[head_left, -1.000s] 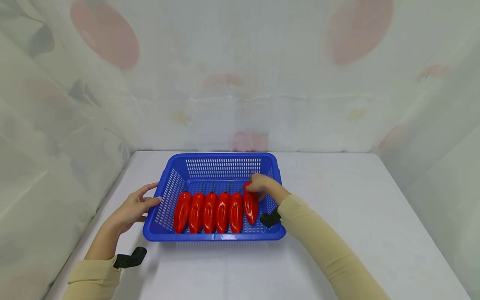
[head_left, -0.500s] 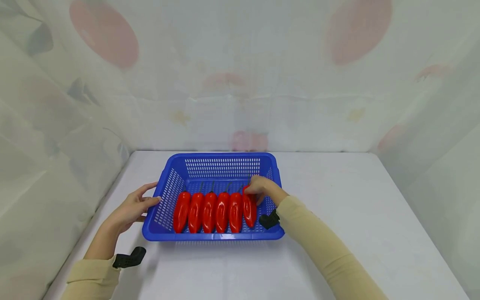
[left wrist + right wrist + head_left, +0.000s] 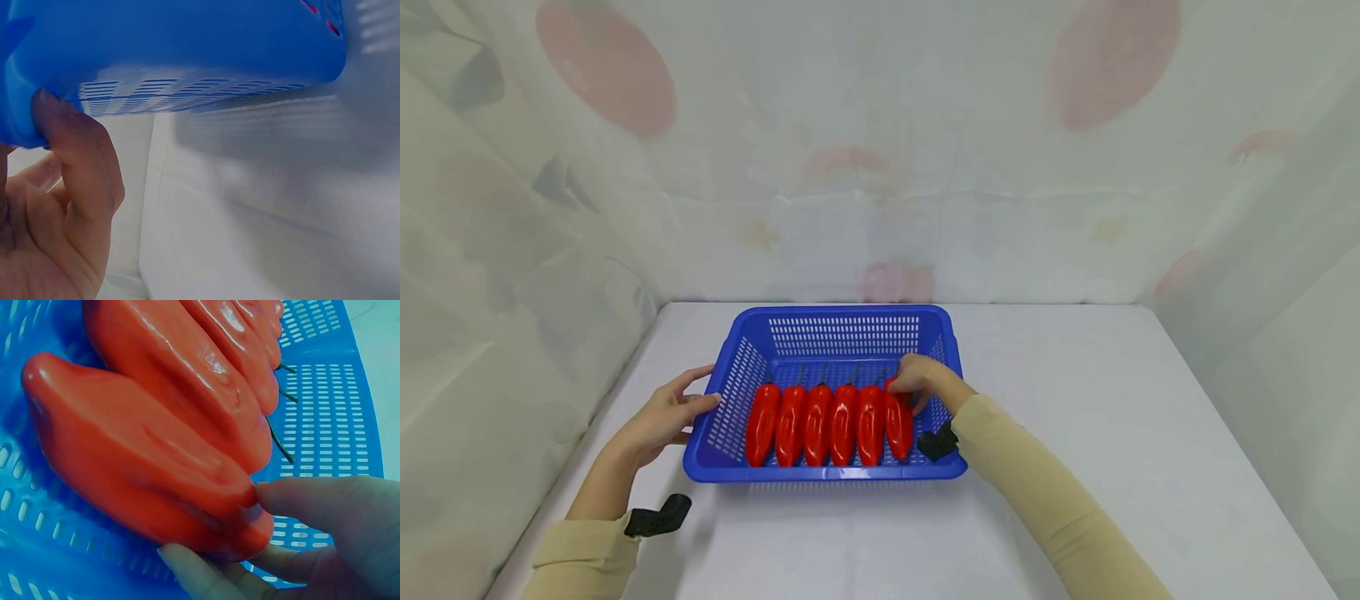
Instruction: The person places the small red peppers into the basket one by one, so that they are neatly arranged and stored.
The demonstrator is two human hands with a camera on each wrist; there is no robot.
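Several glossy red peppers (image 3: 843, 427) lie side by side in a blue slotted plastic basket (image 3: 827, 473), stems toward its far side. My right hand (image 3: 922, 375) reaches inside and pinches the rightmost red pepper (image 3: 899, 432) near its stem end. In the right wrist view, thumb and fingers sit on either side of that red pepper (image 3: 144, 450), which lies close against its neighbour. At the basket's left end, my left hand (image 3: 664, 419) holds the rim with thumb above and fingers beneath. The left wrist view shows these fingers (image 3: 84, 162) curled up to the basket (image 3: 187, 37).
The basket stands on a white table (image 3: 1090, 400), which stretches off to the right. Pale printed sheets (image 3: 880, 150) hang behind and at both sides. A black wrist device (image 3: 658, 517) is strapped to each forearm.
My right hand has drawn the rightmost pepper slightly toward the near side and straightened it beside the row. The left hand keeps its place on the rim.
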